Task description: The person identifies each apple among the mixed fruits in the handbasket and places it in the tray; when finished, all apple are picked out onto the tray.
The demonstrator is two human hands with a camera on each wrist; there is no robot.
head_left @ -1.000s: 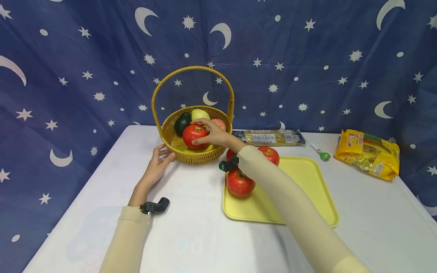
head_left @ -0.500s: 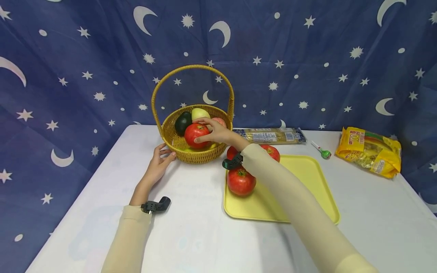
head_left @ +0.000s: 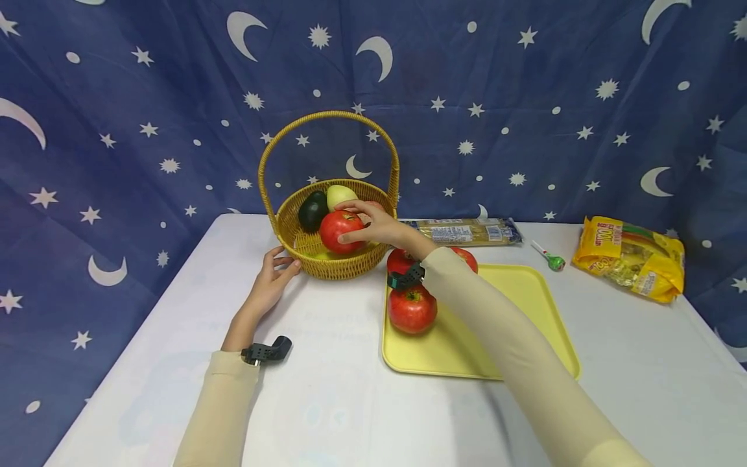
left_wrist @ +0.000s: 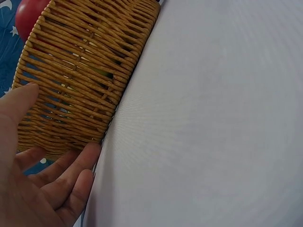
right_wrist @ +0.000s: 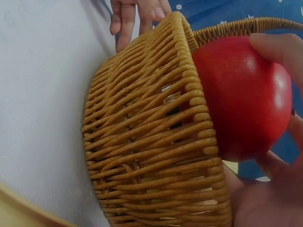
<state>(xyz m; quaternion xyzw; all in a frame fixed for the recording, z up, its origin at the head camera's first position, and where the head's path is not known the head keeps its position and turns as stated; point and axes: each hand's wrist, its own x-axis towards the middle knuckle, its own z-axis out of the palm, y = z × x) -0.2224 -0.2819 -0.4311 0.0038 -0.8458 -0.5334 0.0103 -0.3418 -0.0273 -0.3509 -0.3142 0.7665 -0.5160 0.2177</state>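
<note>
My right hand holds a red tomato between thumb and fingers, over the front of a wicker basket with a tall hoop handle. From the right wrist view, the tomato is at the rim, partly hidden by the woven wall. My left hand rests against the basket's left side; in the left wrist view its fingers touch low on the wicker, thumb apart. Inside lie a dark green avocado-like fruit, a pale yellow-green fruit and a pinkish fruit, mostly hidden by my hand.
Several red tomatoes sit on the left of a yellow tray, partly behind my right forearm. Behind it lies a long packet of noodles. A green lollipop and a yellow snack bag lie to the right.
The right hand and its tomato have shifted slightly to the right over the basket. More of a tomato on the tray shows beside the wrist. My left hand stays at the basket.
</note>
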